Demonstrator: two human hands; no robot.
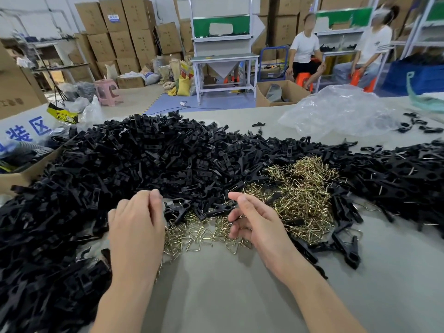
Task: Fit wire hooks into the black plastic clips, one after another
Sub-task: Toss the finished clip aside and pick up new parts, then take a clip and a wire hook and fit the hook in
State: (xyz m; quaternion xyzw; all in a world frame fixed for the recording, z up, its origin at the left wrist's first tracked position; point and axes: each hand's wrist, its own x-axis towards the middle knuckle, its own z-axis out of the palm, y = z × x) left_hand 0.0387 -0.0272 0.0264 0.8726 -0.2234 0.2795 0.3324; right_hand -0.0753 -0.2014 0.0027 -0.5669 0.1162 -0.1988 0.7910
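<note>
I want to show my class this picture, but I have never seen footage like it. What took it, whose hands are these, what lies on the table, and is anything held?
There is no machine: a person wears one camera on the head, looking down at their own bare hands. The left hand and right hand hover over a grey table. A big heap of black plastic clips lies on it, with a smaller pile of brass-coloured wire hooks near the hands. Both hands' fingers are curled; whether either holds a piece cannot be seen.

Crumpled clear plastic bag (336,109), stacked cartons (125,32)
</note>
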